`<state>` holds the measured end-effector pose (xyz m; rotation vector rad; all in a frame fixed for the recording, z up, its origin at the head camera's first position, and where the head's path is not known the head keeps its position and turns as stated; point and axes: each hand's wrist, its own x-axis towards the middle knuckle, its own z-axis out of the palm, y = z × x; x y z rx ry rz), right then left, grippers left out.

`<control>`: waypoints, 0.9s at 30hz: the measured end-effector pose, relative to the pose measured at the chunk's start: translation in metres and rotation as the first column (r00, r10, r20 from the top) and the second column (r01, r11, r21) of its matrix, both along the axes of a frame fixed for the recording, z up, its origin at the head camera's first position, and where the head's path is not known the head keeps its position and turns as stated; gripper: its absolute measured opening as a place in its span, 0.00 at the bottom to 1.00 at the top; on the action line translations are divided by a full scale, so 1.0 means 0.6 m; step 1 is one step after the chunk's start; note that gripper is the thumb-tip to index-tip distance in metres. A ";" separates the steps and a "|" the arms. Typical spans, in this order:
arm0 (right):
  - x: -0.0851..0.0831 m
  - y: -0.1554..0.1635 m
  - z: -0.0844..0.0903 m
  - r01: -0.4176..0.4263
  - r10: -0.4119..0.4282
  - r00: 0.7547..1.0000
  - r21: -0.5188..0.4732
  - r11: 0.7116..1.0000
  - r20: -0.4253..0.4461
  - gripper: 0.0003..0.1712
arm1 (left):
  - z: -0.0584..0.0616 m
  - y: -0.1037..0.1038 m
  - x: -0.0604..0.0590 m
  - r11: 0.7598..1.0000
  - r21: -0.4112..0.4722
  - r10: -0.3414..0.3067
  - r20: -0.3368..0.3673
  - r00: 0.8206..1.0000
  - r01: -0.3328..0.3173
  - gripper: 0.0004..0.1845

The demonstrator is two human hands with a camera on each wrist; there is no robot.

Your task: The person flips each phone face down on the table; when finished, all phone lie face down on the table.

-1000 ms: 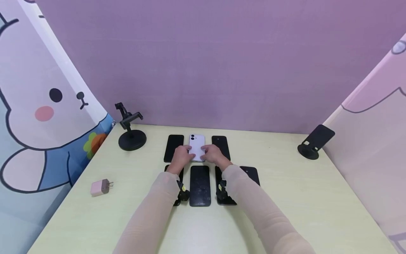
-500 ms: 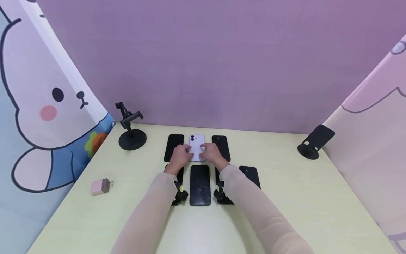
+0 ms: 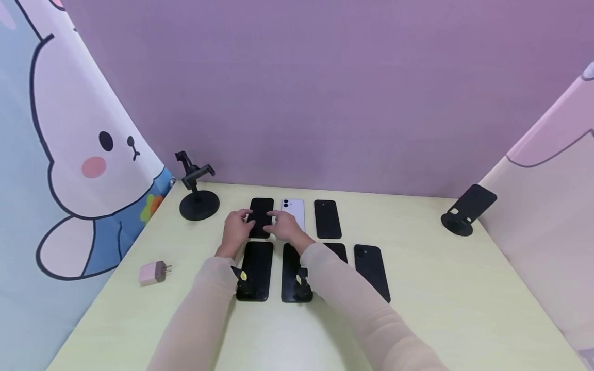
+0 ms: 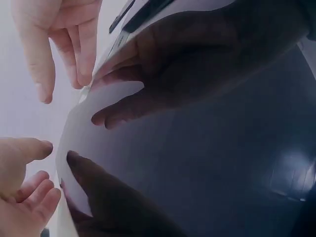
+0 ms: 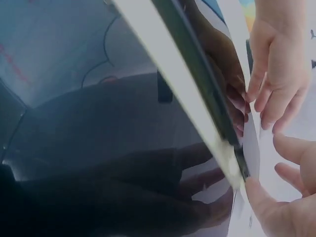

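A dark phone (image 3: pixel 261 218) lies at the left end of the back row, in the head view. My left hand (image 3: pixel 234 232) is at its left side, thumb and forefinger spread at the edge. At the opposite edge, my right hand (image 3: pixel 285 226) has its fingertips over the dark screen and partly covers a lilac phone (image 3: pixel 292 205) with its camera side up. Both hands have loosely bent fingers. Glossy dark surfaces fill much of the left wrist view (image 4: pixel 207 148) and the right wrist view (image 5: pixel 98 138), mirroring the hands.
Another dark phone (image 3: pixel 327 219) ends the back row. Several dark phones form the front row, including a left one (image 3: pixel 257 263) and a right one (image 3: pixel 373 270); my right forearm hides part of another. Around them are a black holder (image 3: pixel 199 205), a plug charger (image 3: pixel 152 273) and a black stand (image 3: pixel 474 202).
Both hands have moved left from the lilac phone to the dark phone beside it. The lilac phone stays in the back row. The head view has shifted slightly.
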<state>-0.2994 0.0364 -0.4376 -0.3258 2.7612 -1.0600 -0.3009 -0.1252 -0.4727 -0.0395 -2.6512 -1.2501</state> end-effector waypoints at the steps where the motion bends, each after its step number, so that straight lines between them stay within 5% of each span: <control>1: 0.002 -0.004 0.000 -0.002 0.002 1.000 -0.004 1.000 0.010 0.28 | -0.002 -0.005 0.001 1.000 0.003 0.001 0.008 1.000 -0.001 0.18; 9: 0.009 -0.025 -0.004 0.091 -0.075 0.991 -0.144 0.985 0.114 0.29 | -0.005 -0.026 0.004 0.999 0.035 -0.017 0.123 0.992 0.013 0.20; 18: 0.007 -0.032 -0.009 0.254 -0.194 0.959 -0.329 0.910 0.205 0.29 | 0.005 -0.026 0.001 0.998 0.038 -0.047 0.177 0.983 0.041 0.19; 21: 0.006 -0.031 -0.013 0.284 -0.211 0.950 -0.355 0.891 0.229 0.28 | -0.003 -0.030 -0.006 0.996 0.076 -0.067 0.192 0.979 0.054 0.19; 22: 0.006 -0.031 -0.013 0.290 -0.214 0.948 -0.364 0.885 0.235 0.28 | -0.022 -0.037 -0.018 0.991 0.110 -0.092 0.164 0.982 0.075 0.19; 27: 0.005 -0.029 -0.015 0.289 -0.210 0.949 -0.379 0.879 0.237 0.28 | -0.026 -0.037 -0.019 0.984 0.162 -0.108 0.188 0.976 0.078 0.20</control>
